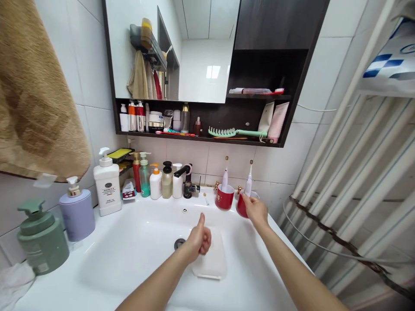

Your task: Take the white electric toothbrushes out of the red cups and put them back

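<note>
At the right rim of the sink, my right hand (256,211) pinches the edge of a red cup (241,207). A white electric toothbrush (248,185) stands in that cup, leaning slightly. Just left of it sits a second red cup (224,198), holding a pale pink electric toothbrush (225,178). My left hand (199,239) hovers over the sink basin (129,242) with its fingers curled and thumb pointing up; nothing shows in it. Beneath that hand, a whitish translucent lid or tray (214,263) lies in the basin.
A black faucet (187,183) rises at the back, beside several pump bottles (155,183). Larger bottles, one white (108,188), one purple (78,216) and one green (42,242), line the left side. Above hangs a mirror cabinet with a green hairbrush (223,132). Pipes (350,181) stand right.
</note>
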Demonstrator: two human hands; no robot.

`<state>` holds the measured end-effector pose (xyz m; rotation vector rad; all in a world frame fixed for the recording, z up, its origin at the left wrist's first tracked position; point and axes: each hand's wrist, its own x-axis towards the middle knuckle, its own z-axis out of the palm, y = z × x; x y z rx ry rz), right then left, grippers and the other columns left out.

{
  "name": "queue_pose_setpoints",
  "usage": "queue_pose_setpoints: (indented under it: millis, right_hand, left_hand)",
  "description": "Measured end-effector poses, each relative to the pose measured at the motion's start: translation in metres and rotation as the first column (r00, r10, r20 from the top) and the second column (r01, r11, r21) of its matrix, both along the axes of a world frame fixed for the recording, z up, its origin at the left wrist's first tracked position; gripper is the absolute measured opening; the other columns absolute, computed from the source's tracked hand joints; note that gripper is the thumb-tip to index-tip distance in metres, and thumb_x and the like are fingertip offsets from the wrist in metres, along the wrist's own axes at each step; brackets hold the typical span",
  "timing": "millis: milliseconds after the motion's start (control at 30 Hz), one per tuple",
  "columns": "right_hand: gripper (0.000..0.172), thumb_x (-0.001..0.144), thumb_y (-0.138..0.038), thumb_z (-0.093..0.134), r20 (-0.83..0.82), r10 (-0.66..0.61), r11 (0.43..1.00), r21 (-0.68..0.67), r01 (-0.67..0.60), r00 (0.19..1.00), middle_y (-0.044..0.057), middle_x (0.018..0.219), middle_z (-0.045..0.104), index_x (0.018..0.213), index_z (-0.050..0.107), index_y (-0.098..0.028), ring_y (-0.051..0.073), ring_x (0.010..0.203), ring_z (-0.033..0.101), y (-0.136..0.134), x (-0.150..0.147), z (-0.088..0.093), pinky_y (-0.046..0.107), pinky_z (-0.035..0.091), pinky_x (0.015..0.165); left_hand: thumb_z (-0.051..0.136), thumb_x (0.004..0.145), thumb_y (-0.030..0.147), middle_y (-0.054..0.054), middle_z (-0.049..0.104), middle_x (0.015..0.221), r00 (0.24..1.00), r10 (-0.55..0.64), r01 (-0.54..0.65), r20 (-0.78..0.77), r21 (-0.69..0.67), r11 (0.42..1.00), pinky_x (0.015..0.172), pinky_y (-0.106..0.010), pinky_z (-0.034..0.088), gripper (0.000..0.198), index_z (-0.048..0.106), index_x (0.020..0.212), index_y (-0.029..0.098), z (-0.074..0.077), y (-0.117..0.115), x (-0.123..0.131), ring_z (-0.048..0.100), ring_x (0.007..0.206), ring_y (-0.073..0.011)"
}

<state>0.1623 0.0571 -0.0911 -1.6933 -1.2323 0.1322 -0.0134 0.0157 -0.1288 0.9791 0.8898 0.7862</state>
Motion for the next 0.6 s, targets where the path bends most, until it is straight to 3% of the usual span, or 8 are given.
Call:
queue_pose_setpoints:
  millis: [100,167,300,433,600]
  right_hand:
    - [0.025,0.055,-0.04,0.048,0.178,-0.187,0.965,-0.149,0.214,0.966,0.01,0.086,0.048,0.068,0.053,-0.018,0.024,0.079,0.046,0.024,0.031,-0.009,0.033,0.034,0.062]
    - [0.026,0.054,-0.034,0.051,0.215,-0.175,0.954,-0.205,0.219,0.961,0.012,0.091,0.045,0.073,0.054,-0.017,0.025,0.082,0.045,0.032,0.04,-0.012,0.033,0.034,0.063]
    - [0.023,0.058,-0.033,0.047,0.308,-0.109,0.935,-0.291,0.203,0.945,0.012,0.081,0.047,0.069,0.054,-0.013,0.024,0.076,0.048,0.024,0.042,-0.017,0.031,0.035,0.061]
    - [0.027,0.062,-0.035,0.043,0.43,-0.056,0.936,-0.291,0.197,0.901,0.012,0.087,0.046,0.073,0.054,-0.013,0.024,0.083,0.046,-0.01,0.037,-0.024,0.03,0.035,0.065]
    - [0.028,0.062,-0.036,0.043,0.519,0.061,0.957,-0.274,0.099,0.853,0.012,0.1,0.041,0.077,0.054,-0.016,0.023,0.094,0.041,-0.05,0.016,-0.041,0.028,0.036,0.067]
  left_hand:
    - [0.016,0.05,0.072,0.005,0.028,0.026,0.992,0.041,-0.05,-0.12,-0.071,0.996,0.033,-0.017,0.01,0.06,0.032,0.039,0.015,-0.033,0.002,-0.004,0.022,0.025,-0.0025]
    - [0.015,0.048,0.072,0.004,0.033,0.03,0.989,0.019,-0.025,-0.147,-0.033,0.999,0.035,-0.017,0.014,0.062,0.037,0.043,0.015,-0.042,0.004,-0.004,0.026,0.027,-0.003]
    - [0.016,0.052,0.07,0.002,0.04,0.038,0.982,0.019,-0.007,-0.189,0.065,0.998,0.036,-0.017,0.02,0.062,0.041,0.052,0.013,-0.043,0.009,-0.006,0.033,0.03,-0.0043]
    - [0.025,0.06,0.06,0.002,0.043,0.046,0.977,0.097,-0.07,-0.192,0.145,0.987,0.038,-0.017,0.023,0.049,0.041,0.059,0.013,-0.043,0.01,-0.008,0.037,0.036,-0.0045]
    - [0.04,0.064,0.038,-0.002,0.051,0.066,0.964,0.186,-0.118,-0.192,0.318,0.941,0.049,-0.018,0.032,0.025,0.045,0.068,0.014,-0.028,0.012,0.008,0.046,0.056,-0.0076]
